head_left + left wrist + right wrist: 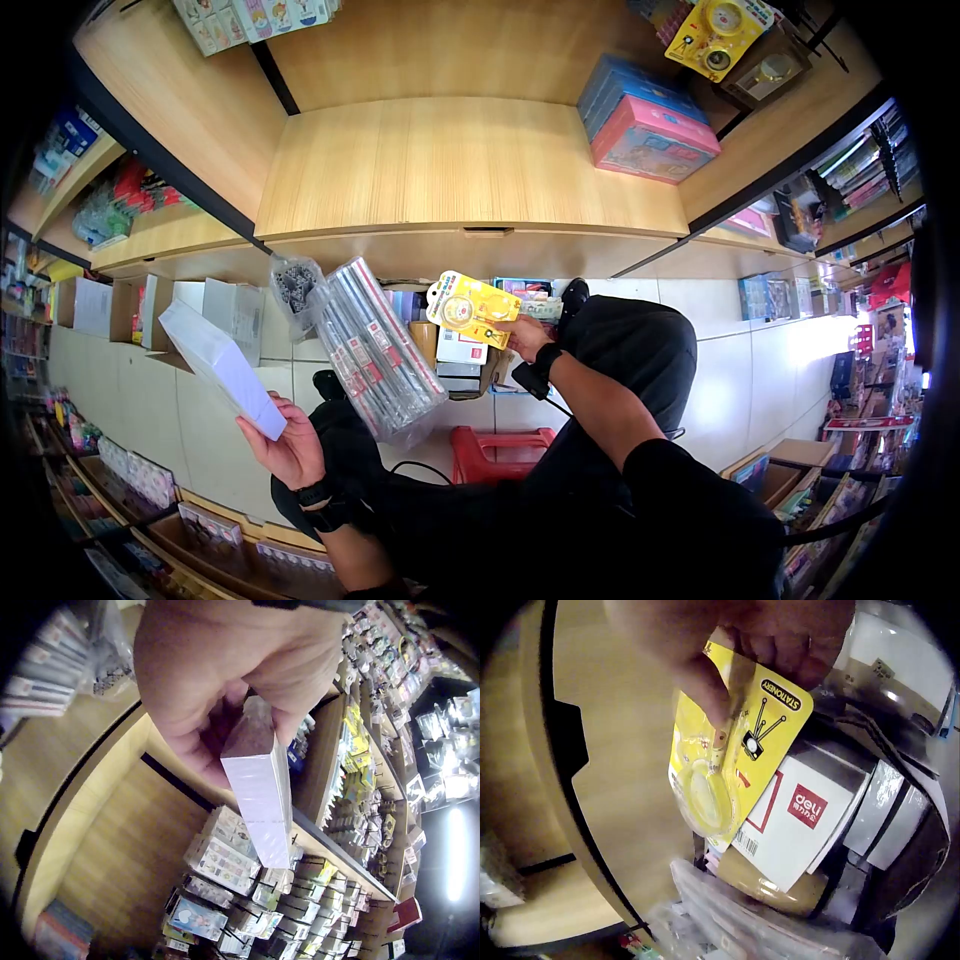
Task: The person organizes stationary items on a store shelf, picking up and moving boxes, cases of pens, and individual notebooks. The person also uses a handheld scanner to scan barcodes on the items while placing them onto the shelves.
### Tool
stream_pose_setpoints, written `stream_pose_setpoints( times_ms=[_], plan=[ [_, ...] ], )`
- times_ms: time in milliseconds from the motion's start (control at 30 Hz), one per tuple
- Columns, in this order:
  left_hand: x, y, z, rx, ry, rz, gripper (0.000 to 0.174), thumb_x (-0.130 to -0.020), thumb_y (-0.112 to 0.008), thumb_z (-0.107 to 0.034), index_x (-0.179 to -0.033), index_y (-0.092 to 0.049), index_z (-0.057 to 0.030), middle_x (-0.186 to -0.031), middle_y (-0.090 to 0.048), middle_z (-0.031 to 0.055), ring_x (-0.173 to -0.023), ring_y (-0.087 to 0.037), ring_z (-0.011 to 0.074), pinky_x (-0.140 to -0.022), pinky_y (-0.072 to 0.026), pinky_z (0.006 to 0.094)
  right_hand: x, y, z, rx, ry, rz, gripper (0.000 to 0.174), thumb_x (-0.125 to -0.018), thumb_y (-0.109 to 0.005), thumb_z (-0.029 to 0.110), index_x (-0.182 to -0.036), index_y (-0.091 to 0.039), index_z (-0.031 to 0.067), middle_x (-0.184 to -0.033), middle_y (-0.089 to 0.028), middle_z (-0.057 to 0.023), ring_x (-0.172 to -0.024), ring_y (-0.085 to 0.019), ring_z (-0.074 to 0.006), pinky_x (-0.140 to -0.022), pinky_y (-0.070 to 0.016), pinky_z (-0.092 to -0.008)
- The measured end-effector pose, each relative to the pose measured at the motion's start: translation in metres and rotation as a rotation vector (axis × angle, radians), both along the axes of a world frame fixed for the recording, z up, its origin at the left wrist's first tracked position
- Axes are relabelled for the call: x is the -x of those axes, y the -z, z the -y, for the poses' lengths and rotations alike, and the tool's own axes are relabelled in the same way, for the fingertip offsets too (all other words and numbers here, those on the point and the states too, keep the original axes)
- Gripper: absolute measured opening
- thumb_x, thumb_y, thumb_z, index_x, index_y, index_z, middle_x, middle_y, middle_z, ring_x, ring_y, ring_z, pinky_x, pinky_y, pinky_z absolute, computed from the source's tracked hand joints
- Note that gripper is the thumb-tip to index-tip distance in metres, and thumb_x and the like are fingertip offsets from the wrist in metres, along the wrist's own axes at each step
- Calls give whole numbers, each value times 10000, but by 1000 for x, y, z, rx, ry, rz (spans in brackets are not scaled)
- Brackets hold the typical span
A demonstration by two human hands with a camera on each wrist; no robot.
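Note:
My left hand (290,447) grips one end of a flat white box (222,368), tilted up over the floor at the left. In the left wrist view the thumb and fingers pinch the near end of this white box (259,802). My right hand (524,337) holds a yellow blister card (474,308) by its edge, thumb across the front. Through the clear plastic of the yellow card (769,724), the right wrist view shows a round-headed magnifying glass (707,796). Below the card stands an open carton (922,877) with a white deli box (802,814) in it.
A plastic-wrapped bundle of long boxes (375,350) leans between the knees, near a red stool (490,450). Ahead is a wooden shelf (440,165) with pink and blue boxes (655,140) at its right. More yellow cards (718,40) hang at upper right. Cartons (135,310) stand at left.

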State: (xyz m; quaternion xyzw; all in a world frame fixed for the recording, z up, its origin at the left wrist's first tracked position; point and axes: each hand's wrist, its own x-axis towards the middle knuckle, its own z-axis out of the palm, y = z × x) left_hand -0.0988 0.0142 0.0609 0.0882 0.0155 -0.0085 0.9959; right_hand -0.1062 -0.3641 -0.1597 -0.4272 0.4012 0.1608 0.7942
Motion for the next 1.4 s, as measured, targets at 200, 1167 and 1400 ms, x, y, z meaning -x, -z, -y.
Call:
stream_pose_setpoints(
  times_ms=[200,1167,1400],
  plan=[
    [0,2,1,-34,-19,3,381,-921,-492,-297,-1148,-472,9,-1008,-528,121,-900,-526,192,-808,-467,300,6,-33,3,-81,-76,161,384,-811,-557,-32,-1183,-478,28,-1160,-568,-101,-1038,-574,-206,-904,-469,-327],
    [2,14,16,-160,-85,25,355,-905,-529,-221,-1221,-466,-70,-1189,-555,61,-1018,-557,174,-841,-485,326,-18,-313,202,106,478,673,372,-824,-514,-6,-1189,-450,-31,-1147,-573,-148,-1008,-590,-243,-878,-480,-323],
    [0,16,24,-204,-85,1,330,-910,-522,-206,-1197,-484,-47,-1166,-566,83,-1010,-557,189,-875,-474,321,-53,-289,304,192,679,540,358,-807,-539,55,-1158,-471,40,-1034,-612,-148,-872,-631,-263,-722,-515,-365]
  ],
)
